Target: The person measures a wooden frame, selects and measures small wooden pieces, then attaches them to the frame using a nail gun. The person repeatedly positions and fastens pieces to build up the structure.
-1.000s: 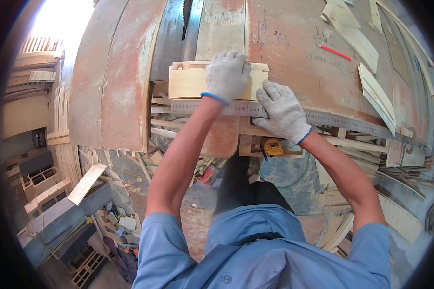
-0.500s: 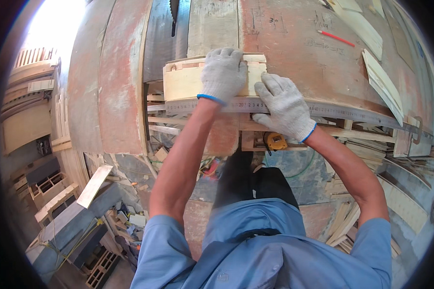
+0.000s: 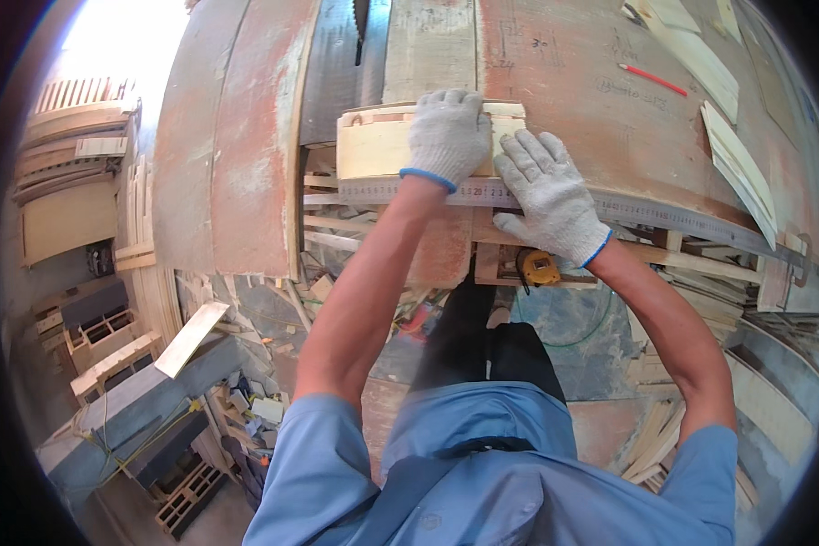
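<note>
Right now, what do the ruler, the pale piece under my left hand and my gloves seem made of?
Ruler: probably metal, satin grey, from its dull silvery look.
Pale piece: wood, apparently unvarnished, given its matte yellowish face.
Gloves: knitted fabric, perhaps cotton, undyed-looking with blue cuff edges, from their soft, grainy surface.

the gloved left hand (image 3: 449,136) lies palm down, fingers bent forward; the gloved right hand (image 3: 553,200) is flatter, thumb spread, the right arm (image 3: 678,318) bent at the elbow.
</note>
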Demonstrator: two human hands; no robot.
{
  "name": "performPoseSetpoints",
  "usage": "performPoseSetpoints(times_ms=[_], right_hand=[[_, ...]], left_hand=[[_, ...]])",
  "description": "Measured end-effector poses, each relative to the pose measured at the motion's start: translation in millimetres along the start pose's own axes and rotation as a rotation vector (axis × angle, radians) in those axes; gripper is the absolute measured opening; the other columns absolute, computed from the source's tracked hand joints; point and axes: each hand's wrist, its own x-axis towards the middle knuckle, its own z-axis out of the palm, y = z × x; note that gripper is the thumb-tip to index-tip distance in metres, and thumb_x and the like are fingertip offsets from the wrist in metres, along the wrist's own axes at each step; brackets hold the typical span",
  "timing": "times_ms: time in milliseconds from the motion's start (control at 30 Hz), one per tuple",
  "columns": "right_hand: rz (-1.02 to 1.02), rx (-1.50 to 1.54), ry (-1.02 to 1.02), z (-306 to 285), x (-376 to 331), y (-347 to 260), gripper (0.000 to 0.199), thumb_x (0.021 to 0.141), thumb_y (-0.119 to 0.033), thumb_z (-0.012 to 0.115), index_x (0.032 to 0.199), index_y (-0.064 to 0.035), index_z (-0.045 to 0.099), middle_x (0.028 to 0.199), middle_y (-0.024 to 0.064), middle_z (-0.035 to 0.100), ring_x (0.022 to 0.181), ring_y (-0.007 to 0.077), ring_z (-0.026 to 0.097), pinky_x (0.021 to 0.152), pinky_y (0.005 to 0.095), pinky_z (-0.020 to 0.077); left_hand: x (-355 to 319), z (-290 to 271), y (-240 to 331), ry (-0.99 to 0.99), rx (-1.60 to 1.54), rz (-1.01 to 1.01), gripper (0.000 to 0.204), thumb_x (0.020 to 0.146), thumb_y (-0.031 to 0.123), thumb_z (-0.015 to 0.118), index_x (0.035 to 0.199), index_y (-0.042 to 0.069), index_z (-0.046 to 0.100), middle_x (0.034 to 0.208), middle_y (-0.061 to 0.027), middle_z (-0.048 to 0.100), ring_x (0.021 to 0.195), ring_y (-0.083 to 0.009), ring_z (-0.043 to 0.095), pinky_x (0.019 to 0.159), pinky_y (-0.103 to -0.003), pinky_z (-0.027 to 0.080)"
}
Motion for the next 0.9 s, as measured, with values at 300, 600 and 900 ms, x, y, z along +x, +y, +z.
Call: performPoseSetpoints(times_ms=[300, 600, 900], right_hand=[[0.002, -0.046, -0.073, 19.0, 3.5, 1.8, 0.084, 0.065, -0.03, 0.092, 0.136, 0.0038, 0.062, 0.145, 0.0244, 0.061, 0.14, 0.0412, 0.054, 0.12, 0.0512, 0.0405], [-0.006, -0.046, -0.095, 15.7, 0.3, 8.8, 0.078, 0.067, -0.032, 0.092, 0.132, 0.0011, 0.065, 0.14, 0.0229, 0.064, 0.139, 0.0408, 0.054, 0.119, 0.0486, 0.0427], [-0.002, -0.048, -0.098, 12.8, 5.7, 0.7, 0.08, 0.065, -0.034, 0.094, 0.133, 0.001, 0.066, 0.14, 0.0225, 0.065, 0.141, 0.0397, 0.054, 0.119, 0.0482, 0.0426]], left_hand=[[0.4, 2.7, 1.6, 0.057, 0.043, -0.024, 0.029, 0.095, 0.026, 0.062, 0.11, 0.006, 0.076, 0.105, -0.0174, 0.076, 0.106, -0.0414, 0.067, 0.099, -0.05, 0.052], [-91.4, -66.7, 27.4, 0.294, -0.4, -0.274, 0.037, 0.094, 0.011, 0.067, 0.129, -0.003, 0.067, 0.124, -0.0231, 0.071, 0.117, -0.0385, 0.067, 0.106, -0.044, 0.051], [-322.9, 27.8, -1.0, 0.425, -1.179, -1.234, 0.039, 0.1, 0.033, 0.062, 0.13, 0.009, 0.068, 0.127, -0.0093, 0.068, 0.121, -0.0254, 0.062, 0.104, -0.04, 0.05]])
